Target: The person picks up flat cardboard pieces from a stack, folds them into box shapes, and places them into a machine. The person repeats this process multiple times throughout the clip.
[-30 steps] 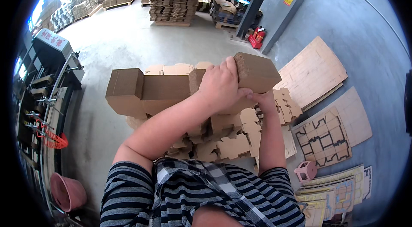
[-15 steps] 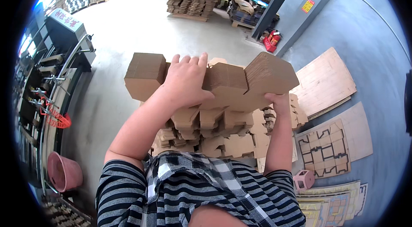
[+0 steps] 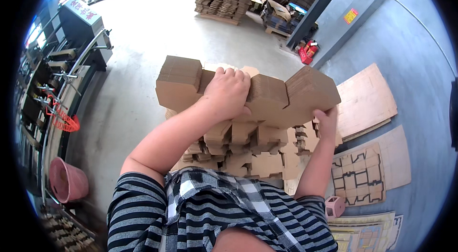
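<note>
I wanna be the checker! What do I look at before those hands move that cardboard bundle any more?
1. Left hand on the cardboard bundle: ok, it grips over the top edge.
2. Right hand on the bundle: ok, its thumb is on the lower right corner.
3. Right fingers tucked well behind: cannot tell, the bundle hides them.
4. Pile below is neat: not ok, its edges stick out unevenly.
5. Bundle resting firmly on the pile: cannot tell from this angle.
6. Pink bucket out of the way: ok, it stands far left, apart from the bundle.

Hands [image 3: 226, 92] farther apart than before
</note>
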Demonstrator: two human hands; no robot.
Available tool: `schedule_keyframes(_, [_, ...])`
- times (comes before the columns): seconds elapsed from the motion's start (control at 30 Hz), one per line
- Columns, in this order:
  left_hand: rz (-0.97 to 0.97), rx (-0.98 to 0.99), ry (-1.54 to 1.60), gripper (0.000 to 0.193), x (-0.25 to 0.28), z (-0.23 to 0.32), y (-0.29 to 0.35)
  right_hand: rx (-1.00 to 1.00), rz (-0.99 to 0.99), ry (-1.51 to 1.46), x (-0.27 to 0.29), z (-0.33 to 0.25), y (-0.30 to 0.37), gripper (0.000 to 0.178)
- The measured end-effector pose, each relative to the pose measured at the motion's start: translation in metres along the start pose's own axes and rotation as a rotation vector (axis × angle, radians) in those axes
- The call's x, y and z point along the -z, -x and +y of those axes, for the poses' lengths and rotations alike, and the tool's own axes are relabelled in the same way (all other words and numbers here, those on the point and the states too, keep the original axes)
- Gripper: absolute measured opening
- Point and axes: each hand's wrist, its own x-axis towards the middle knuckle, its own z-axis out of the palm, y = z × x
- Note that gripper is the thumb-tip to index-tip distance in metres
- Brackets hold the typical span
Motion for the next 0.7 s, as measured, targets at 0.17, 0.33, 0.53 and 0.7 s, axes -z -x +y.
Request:
schedule_keyframes(0.17, [0.017,-0.007,-0.033,0.081,-0.001,-0.001,-0.001,0.802,0.274,0.130,-0.033,-0.098,0.012,0.073])
schedule_keyframes(0.33, [0.126,-0.004,-0.055,0.077,-0.013,-0.002,-0.003,0.646,-0.350,0.833,-0.125,-0.127,0.010,0.075])
schedule_keyframes(0.53, [0.211,-0.018,-0.099,0.041,-0.015,0.002,-0.003,0.288,-0.550,1.198,-0.151,-0.095,-0.012,0.086])
schedule_keyframes(0.7, [0.299,-0.011,-0.055,0.031,-0.030,0.004,-0.001,0.427,-0.526,1.165,-0.148,-0.088,-0.013,0.089])
